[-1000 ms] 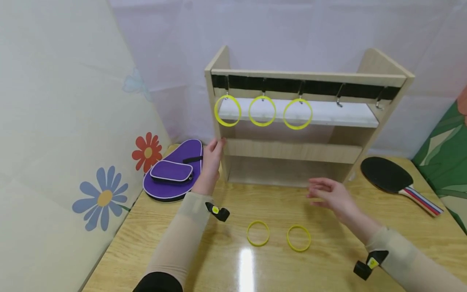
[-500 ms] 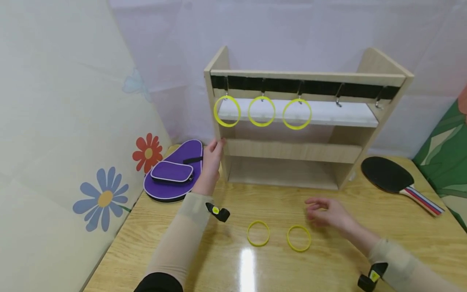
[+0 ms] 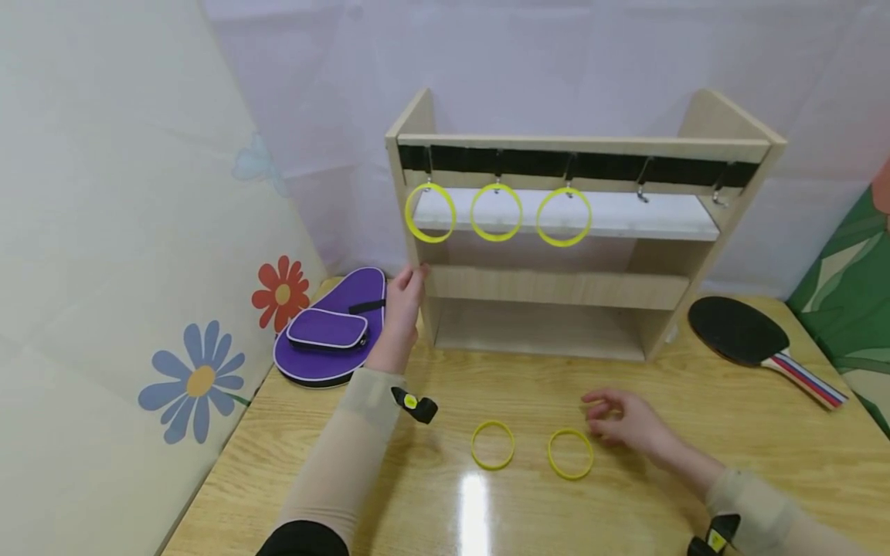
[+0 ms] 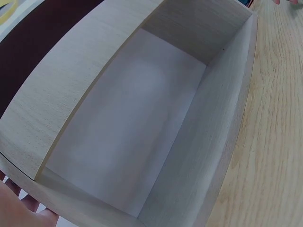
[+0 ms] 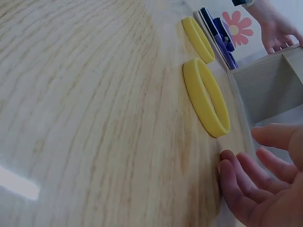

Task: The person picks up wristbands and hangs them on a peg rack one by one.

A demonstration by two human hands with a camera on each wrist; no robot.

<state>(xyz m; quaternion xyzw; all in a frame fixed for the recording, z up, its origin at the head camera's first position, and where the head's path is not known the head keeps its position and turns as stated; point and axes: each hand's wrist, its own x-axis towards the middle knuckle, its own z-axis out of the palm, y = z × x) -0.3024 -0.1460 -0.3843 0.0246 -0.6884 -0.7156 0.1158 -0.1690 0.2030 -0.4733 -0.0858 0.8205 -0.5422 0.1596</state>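
Observation:
My left hand (image 3: 402, 309) grips the left side panel of a small wooden shelf (image 3: 556, 286); in the left wrist view its fingers (image 4: 31, 203) lie along the panel's outer face. Over the table my right hand (image 3: 626, 421) hovers with loosely bent fingers, holding nothing, just right of a yellow wristband (image 3: 572, 477). A second yellow wristband (image 3: 492, 468) lies flat to the left of that one. In the right wrist view the fingertips are close to the nearer wristband (image 5: 201, 99). Three more yellow wristbands hang from the shelf's left hooks, the rightmost wristband (image 3: 564, 245) on the middle hook.
Two bare hooks, a hook (image 3: 641, 193) and an end hook (image 3: 719, 199), are on the black strip's right part. A purple paddle case (image 3: 327, 344) lies left of the shelf. At right is a black table tennis paddle (image 3: 737, 328). Walls stand behind and at both sides.
My right hand has come down from in front of the shelf's lower right to beside the right wristband on the table. The left hand stays on the shelf's side panel.

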